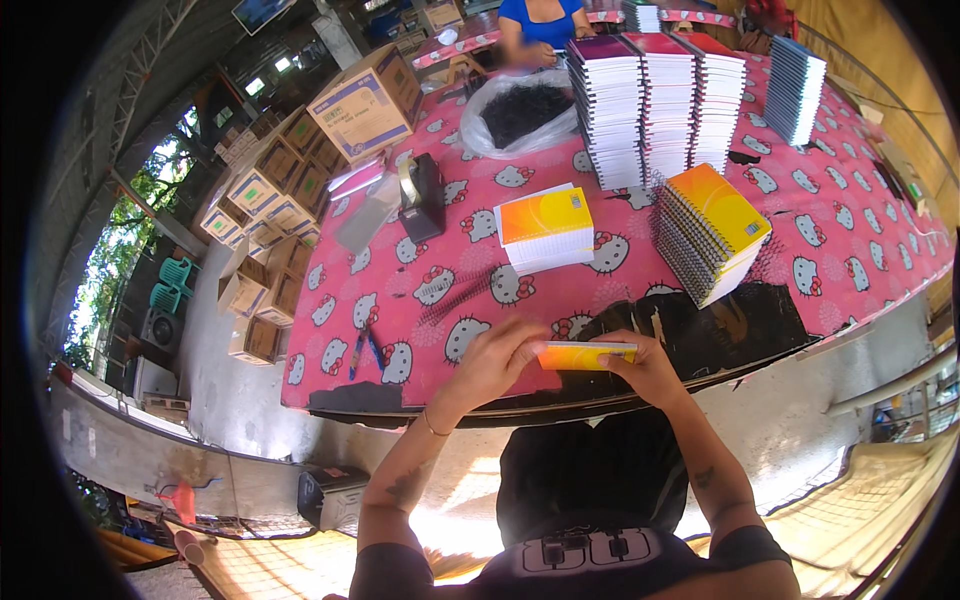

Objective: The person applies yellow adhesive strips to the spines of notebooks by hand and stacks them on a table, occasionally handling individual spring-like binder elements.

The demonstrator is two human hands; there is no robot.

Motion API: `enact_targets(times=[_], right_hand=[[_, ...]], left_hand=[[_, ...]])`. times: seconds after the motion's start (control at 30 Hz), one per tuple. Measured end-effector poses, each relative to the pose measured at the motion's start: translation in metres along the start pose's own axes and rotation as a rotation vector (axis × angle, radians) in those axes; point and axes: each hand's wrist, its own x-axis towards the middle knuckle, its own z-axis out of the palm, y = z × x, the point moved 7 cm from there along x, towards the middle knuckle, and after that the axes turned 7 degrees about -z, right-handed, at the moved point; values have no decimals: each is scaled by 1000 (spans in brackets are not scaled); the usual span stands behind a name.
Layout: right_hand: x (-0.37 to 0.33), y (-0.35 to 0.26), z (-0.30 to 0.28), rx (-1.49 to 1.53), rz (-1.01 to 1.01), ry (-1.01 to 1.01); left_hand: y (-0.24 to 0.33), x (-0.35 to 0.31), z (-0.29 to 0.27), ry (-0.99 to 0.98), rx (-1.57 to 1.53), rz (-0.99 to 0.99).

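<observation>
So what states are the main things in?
Yellow-orange paper notebook: held
Bare right hand: closed on that notebook
Bare left hand: at its left end, grip unclear
Short yellow-orange notebook stack: piled, no coils visible
Larger yellow-orange notebook stack: piled, coil-bound
Tall purple notebook stack: upright, coil-bound
Translucent plastic bag: open, black contents showing
Black tape dispenser: loaded with a tape roll

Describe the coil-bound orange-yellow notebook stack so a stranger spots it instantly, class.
On the pink tablecloth, find the tall purple- and red-topped notebook stacks. Just nearer the camera stands the coil-bound stack. It alone combines orange-yellow with visible coils; its orange-yellow left neighbour shows none.
</observation>
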Motion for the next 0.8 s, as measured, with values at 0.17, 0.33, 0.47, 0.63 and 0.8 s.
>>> enact_targets(times=[0.17,0.33,0.47,0.63,0.8], right_hand=[[-5,2,0,40,28,47],[-5,-5,3,-28,-77,56],[-6,-7,4,-68,-115,45],[-12,-3,7,65,-49,112],[-16,-8,9,-3,-130,153]], left_hand=[[33,-1,-1,210,409,72],[38,-18,10,408,500,66],[-3,-19,8,136,65,-12],[32,-20,17,241,539,-47],[24,-70,88,199,696,-82]])
